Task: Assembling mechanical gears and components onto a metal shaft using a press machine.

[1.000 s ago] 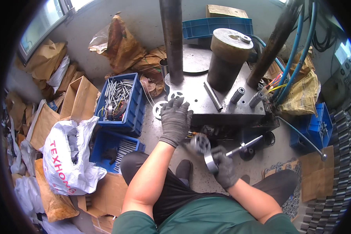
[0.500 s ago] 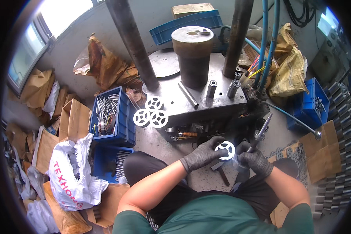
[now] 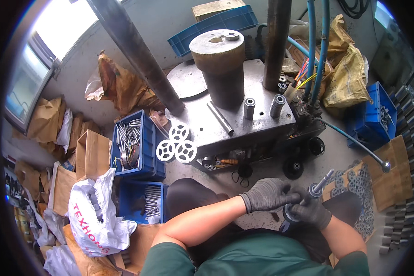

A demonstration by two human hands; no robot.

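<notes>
My right hand, in a dark grey glove, is closed round a metal shaft that slants up to the right with a collar near its upper part. My left hand, gloved the same way, meets it from the left, fingers bent and pressed together by the right thumb; what they hold, if anything, is hidden. Under both hands shows the edge of a round metal part, mostly covered. Three white spoked discs sit at the near left corner of the press table.
On the press table stand a thick metal cylinder, bearing stacks and a lying tube. Blue bins of metal rods and a white sack are at left. A ball-ended lever juts out at right, near cardboard.
My left hand has moved right to meet my right hand, and the white spoked disc it held no longer shows plainly. Both hands sit lower in view, and the view has shifted slightly.
</notes>
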